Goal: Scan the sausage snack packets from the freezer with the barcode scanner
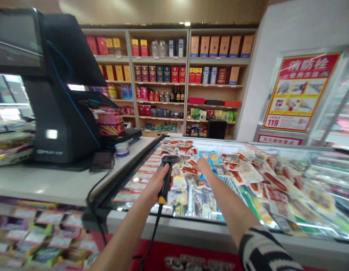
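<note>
A black barcode scanner point(166, 177) with a yellow butt is gripped in my left hand point(157, 184). Its head tilts up and its cord hangs down from the handle. My right hand point(202, 166) reaches forward over the glass top, fingers closed at the edge of a clear sausage packet point(189, 169); the fingertips are partly hidden. Around it lie flat food packets, among them a pale packet point(178, 177) nearer the scanner and blue packets point(212, 157) behind my right hand. A large heap of sausage packs point(273, 180) spreads to the right.
A glass-topped freezer point(129, 197) carries these packets. On the left, a white counter point(64, 184) holds a dark checkout terminal point(58, 113), a tape roll point(122, 149) and a snack box point(110, 122). Shelves of boxed bottles point(160, 74) stand behind. A red-and-yellow poster point(303, 92) hangs right.
</note>
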`<state>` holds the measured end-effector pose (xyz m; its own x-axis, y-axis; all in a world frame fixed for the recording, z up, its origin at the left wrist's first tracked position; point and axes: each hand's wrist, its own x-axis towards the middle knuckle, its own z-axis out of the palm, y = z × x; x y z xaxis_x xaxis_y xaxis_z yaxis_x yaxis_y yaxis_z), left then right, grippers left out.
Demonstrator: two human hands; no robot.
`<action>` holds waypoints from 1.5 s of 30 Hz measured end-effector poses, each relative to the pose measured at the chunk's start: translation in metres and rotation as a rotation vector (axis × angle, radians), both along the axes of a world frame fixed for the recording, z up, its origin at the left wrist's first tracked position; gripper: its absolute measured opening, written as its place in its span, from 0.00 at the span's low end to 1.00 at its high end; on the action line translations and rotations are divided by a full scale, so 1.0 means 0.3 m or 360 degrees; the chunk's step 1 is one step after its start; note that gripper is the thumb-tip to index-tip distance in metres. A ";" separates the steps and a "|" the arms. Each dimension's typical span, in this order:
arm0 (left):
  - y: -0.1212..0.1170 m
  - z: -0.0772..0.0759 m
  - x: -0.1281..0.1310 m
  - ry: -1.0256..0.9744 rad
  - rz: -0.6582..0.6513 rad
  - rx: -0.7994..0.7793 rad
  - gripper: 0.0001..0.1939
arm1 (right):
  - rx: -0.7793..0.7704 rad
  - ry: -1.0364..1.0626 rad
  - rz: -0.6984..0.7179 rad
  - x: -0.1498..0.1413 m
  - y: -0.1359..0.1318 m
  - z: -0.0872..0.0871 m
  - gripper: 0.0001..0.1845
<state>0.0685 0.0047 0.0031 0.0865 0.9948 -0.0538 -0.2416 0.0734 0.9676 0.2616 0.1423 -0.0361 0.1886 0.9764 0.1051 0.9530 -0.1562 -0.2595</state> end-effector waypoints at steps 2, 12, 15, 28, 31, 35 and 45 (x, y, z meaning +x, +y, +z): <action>-0.003 0.002 0.007 -0.0001 0.0001 -0.0013 0.18 | -0.0001 -0.0016 0.0001 0.000 -0.006 0.001 0.20; -0.018 0.029 0.018 -0.0048 -0.0101 0.0028 0.19 | 0.0548 0.0035 -0.0050 0.049 -0.123 -0.052 0.17; -0.018 0.022 0.048 -0.0054 -0.0152 0.0060 0.19 | 0.0830 0.0123 0.0014 0.111 -0.155 -0.067 0.19; -0.094 0.059 0.187 0.0023 -0.0271 0.0097 0.18 | 0.1046 0.0187 0.0028 0.165 -0.214 -0.089 0.21; -0.106 0.070 0.194 -0.0009 -0.0340 0.0089 0.18 | 0.1064 0.0188 0.0029 0.168 -0.214 -0.091 0.21; -0.125 0.088 0.205 -0.0054 -0.0383 0.0102 0.18 | 0.1045 0.0157 -0.0013 0.165 -0.217 -0.096 0.21; -0.113 0.083 0.177 -0.0042 -0.0492 0.0159 0.18 | 0.1060 -0.0109 -0.0372 0.321 -0.251 -0.017 0.21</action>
